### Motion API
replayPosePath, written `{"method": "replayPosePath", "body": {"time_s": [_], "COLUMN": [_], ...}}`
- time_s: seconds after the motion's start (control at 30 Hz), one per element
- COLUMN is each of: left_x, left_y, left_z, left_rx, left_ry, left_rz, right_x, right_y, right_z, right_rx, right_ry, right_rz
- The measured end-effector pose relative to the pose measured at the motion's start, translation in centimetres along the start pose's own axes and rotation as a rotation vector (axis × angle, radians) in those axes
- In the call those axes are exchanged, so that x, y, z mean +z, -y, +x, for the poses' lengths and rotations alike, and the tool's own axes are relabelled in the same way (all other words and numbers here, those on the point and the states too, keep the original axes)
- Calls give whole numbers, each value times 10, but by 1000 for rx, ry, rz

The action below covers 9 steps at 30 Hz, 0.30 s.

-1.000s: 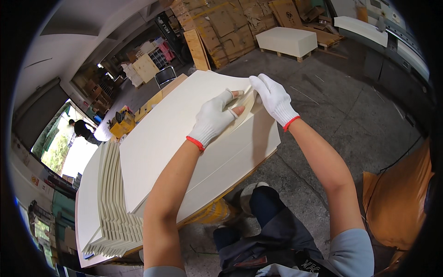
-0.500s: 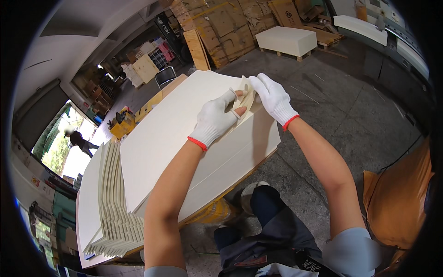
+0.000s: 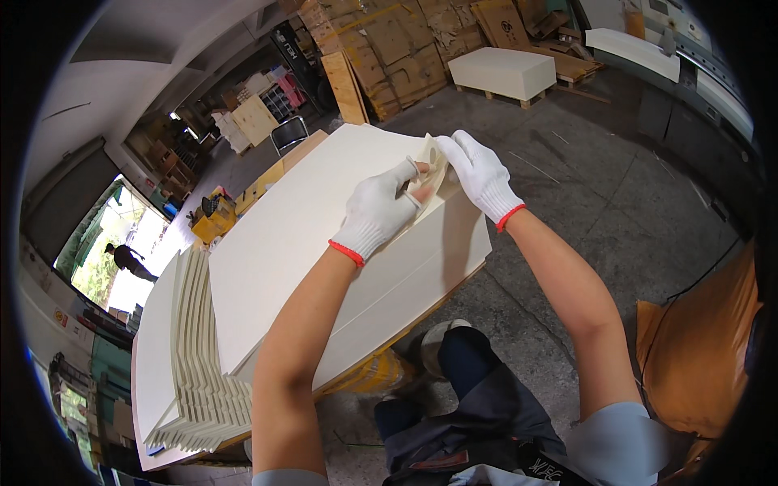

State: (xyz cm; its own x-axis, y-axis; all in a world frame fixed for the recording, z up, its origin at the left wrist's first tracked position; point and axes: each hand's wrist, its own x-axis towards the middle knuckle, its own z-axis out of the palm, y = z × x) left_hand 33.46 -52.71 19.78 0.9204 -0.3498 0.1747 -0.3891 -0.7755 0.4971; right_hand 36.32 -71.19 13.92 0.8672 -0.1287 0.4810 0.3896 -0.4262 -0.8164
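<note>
A tall stack of large white sheets [image 3: 284,219] stands in front of me, with its near right corner under both hands. Several sheets [image 3: 435,168] are bent up at that corner and curl between my hands. My left hand [image 3: 381,206], in a white glove with bare thumb and finger tips, lies over the top with those tips gripping the bent sheets. My right hand [image 3: 480,174], gloved in white with a red cuff, closes on the sheets' outer corner; its fingertips are partly hidden by the paper.
Left of the stack, a staggered pile of creased white sheets [image 3: 203,356] lies on the same table. A sheet-covered pallet [image 3: 502,73] and bundled cardboard [image 3: 389,53] are at the back. An orange covered thing [image 3: 697,340] stands at right. A person [image 3: 128,259] is in the far doorway.
The left fingertips and the bent sheets have shifted slightly, with the fingers blurred now. My right hand stays at the corner. The person in the doorway has moved a little to the left.
</note>
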Motion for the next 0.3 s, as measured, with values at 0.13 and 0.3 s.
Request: {"method": "replayPosePath", "body": {"time_s": [0.13,0.3], "left_x": [0,6], "left_y": [-7,10], "left_z": [-4,5], "left_rx": [-22,44], "left_ry": [6,-47], "left_rz": [-29,11], "right_x": [2,4], "right_y": [-6,-8], "right_z": [0,2], "right_rx": [-24,-6], "right_ry": [-16,-12], "right_rz": [-14,-25]}}
